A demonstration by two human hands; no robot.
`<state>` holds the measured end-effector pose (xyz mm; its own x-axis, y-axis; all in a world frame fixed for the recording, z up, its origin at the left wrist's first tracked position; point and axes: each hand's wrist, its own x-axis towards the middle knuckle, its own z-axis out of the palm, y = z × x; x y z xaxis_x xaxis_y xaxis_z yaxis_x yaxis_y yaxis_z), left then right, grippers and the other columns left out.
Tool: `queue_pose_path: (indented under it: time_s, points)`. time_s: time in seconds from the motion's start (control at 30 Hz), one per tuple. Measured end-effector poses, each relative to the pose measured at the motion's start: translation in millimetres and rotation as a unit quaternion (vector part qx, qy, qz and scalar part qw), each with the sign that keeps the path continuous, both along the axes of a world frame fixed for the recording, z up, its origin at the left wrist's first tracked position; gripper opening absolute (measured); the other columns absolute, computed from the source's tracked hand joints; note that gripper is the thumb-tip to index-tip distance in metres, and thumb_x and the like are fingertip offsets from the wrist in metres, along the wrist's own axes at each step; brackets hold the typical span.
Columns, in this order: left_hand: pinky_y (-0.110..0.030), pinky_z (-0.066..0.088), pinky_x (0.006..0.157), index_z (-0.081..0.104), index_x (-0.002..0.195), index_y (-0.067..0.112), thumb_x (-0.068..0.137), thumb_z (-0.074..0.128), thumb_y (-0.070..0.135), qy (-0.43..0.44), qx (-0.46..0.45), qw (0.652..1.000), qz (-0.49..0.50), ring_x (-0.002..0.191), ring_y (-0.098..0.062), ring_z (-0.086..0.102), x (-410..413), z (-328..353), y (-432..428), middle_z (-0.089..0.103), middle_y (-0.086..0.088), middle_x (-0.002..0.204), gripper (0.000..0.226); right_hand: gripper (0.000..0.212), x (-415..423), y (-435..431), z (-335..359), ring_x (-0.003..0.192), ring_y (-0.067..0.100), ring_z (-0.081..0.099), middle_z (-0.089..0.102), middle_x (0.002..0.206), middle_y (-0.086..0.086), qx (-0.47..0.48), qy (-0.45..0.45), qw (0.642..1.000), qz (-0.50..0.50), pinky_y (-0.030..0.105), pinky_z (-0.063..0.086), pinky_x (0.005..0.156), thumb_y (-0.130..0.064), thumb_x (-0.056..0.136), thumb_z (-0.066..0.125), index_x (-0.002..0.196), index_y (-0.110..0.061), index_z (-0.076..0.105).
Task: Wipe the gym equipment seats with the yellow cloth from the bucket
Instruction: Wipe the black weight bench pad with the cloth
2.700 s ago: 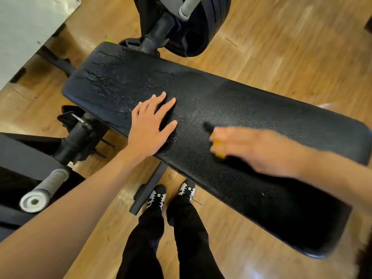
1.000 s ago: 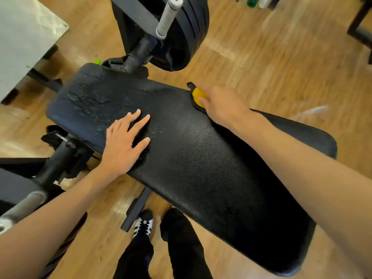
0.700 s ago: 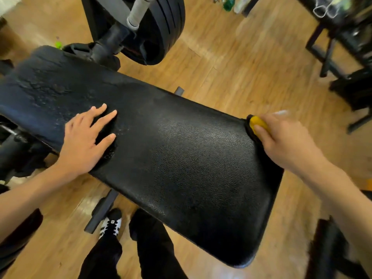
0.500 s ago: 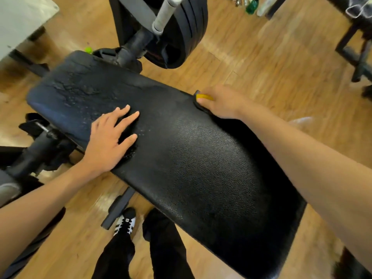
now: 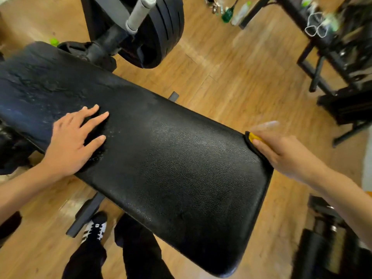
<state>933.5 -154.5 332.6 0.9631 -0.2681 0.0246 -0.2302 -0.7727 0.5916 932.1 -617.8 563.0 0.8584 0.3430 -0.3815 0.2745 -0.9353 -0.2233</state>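
A long black padded bench seat (image 5: 171,158) runs from upper left to lower right, its left end cracked and worn. My left hand (image 5: 72,141) lies flat on the pad's left part, fingers spread. My right hand (image 5: 281,154) presses the yellow cloth (image 5: 254,136) against the far right corner of the pad; only a small yellow edge with a dark border shows under my fingers. No bucket is in view.
Black weight plates (image 5: 161,31) with a grey bar handle (image 5: 138,15) stand behind the bench. Bottles (image 5: 231,11) lie on the wooden floor at the top. Black metal frames (image 5: 332,63) stand at the right, dark equipment (image 5: 330,248) at the lower right. My feet (image 5: 94,230) stand below the bench.
My right hand slid the cloth along the pad's far edge from the middle out to the right corner. My left hand stayed flat on the pad.
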Motion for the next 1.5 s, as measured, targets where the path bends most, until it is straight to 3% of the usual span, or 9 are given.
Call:
queue_pose_path:
  time_s: [0.17, 0.4, 0.77, 0.83, 0.93, 1.03, 1.23, 1.33, 1.5]
  points:
    - [-0.055, 0.022, 0.115, 0.041, 0.155, 0.031, 0.098, 0.037, 0.055, 0.023, 0.011, 1.0, 0.006, 0.149, -0.027, 0.03, -3, 5, -2, 0.03, 0.013, 0.159, 0.062, 0.04, 77, 74, -73, 0.092, 0.034, 0.062, 0.069, 0.097, 0.012, -0.019, 0.011, 0.995, 0.101, 0.041, 0.045, 0.08, -0.039, 0.107, 0.035, 0.108, -0.009, 0.062]
    - [-0.053, 0.02, 0.12, 0.036, 0.157, 0.036, 0.1, 0.034, 0.056, 0.044, 0.015, 0.999, 0.017, 0.152, -0.025, 0.026, -5, 6, 0, 0.031, 0.005, 0.165, 0.06, 0.044, 158, 202, -152, 0.106, 0.039, 0.059, 0.066, 0.112, 0.023, -0.014, 0.032, 0.998, 0.054, 0.043, 0.044, 0.085, -0.032, 0.108, 0.037, 0.108, 0.003, 0.063]
    - [-0.052, 0.022, 0.116, 0.04, 0.156, 0.031, 0.099, 0.033, 0.055, 0.031, 0.011, 0.999, 0.011, 0.146, -0.011, 0.021, -3, 7, -1, 0.029, 0.013, 0.159, 0.062, 0.043, -8, -12, -6, 0.076, 0.02, 0.061, 0.064, 0.081, -0.005, -0.016, -0.04, 0.999, -0.005, 0.029, 0.042, 0.068, -0.052, 0.102, 0.029, 0.104, -0.025, 0.061]
    - [-0.053, 0.021, 0.116, 0.04, 0.156, 0.031, 0.098, 0.034, 0.054, 0.032, 0.006, 0.999, 0.014, 0.147, -0.011, 0.022, -3, 8, -1, 0.029, 0.013, 0.159, 0.062, 0.047, -11, -14, -9, 0.081, 0.018, 0.062, 0.067, 0.087, -0.003, -0.009, -0.047, 0.999, -0.018, 0.028, 0.044, 0.071, -0.05, 0.102, 0.028, 0.11, -0.02, 0.063]
    - [-0.054, 0.021, 0.117, 0.04, 0.155, 0.031, 0.098, 0.035, 0.054, 0.034, 0.002, 0.999, 0.012, 0.149, -0.016, 0.025, -3, 9, -3, 0.029, 0.014, 0.158, 0.062, 0.045, 17, 20, -32, 0.086, 0.032, 0.065, 0.067, 0.092, 0.004, -0.021, -0.051, 0.998, 0.024, 0.044, 0.052, 0.075, -0.048, 0.103, 0.027, 0.111, -0.021, 0.062]
    - [-0.053, 0.02, 0.118, 0.039, 0.156, 0.033, 0.099, 0.035, 0.054, 0.043, 0.006, 0.999, 0.014, 0.152, -0.023, 0.026, -4, 10, -4, 0.03, 0.012, 0.161, 0.061, 0.036, 72, 82, -76, 0.086, 0.034, 0.061, 0.064, 0.091, 0.01, -0.013, -0.002, 0.997, 0.078, 0.044, 0.048, 0.076, -0.038, 0.107, 0.034, 0.102, -0.013, 0.06]
    - [-0.055, 0.022, 0.119, 0.037, 0.157, 0.033, 0.102, 0.034, 0.056, 0.052, 0.012, 0.998, 0.015, 0.154, -0.021, 0.024, -5, 10, -2, 0.03, 0.006, 0.165, 0.06, 0.037, 168, 201, -156, 0.102, 0.038, 0.059, 0.064, 0.106, 0.022, 0.007, 0.088, 0.996, 0.023, 0.041, 0.041, 0.085, -0.029, 0.109, 0.035, 0.094, -0.004, 0.058]
    - [-0.057, 0.023, 0.119, 0.036, 0.157, 0.033, 0.102, 0.033, 0.056, 0.052, 0.015, 0.999, 0.008, 0.154, -0.022, 0.025, -5, 9, 0, 0.03, 0.006, 0.165, 0.06, 0.041, 152, 188, -143, 0.101, 0.037, 0.059, 0.065, 0.108, 0.021, 0.028, 0.075, 0.996, 0.027, 0.043, 0.044, 0.086, -0.032, 0.109, 0.035, 0.106, 0.0, 0.06]
    - [-0.057, 0.024, 0.118, 0.039, 0.157, 0.031, 0.101, 0.035, 0.054, 0.039, 0.01, 0.999, 0.01, 0.153, -0.024, 0.027, -5, 7, 1, 0.031, 0.005, 0.165, 0.06, 0.046, 58, 75, -60, 0.098, 0.034, 0.063, 0.066, 0.109, 0.01, -0.015, 0.03, 0.999, 0.024, 0.047, 0.051, 0.082, -0.046, 0.103, 0.029, 0.127, -0.02, 0.057]
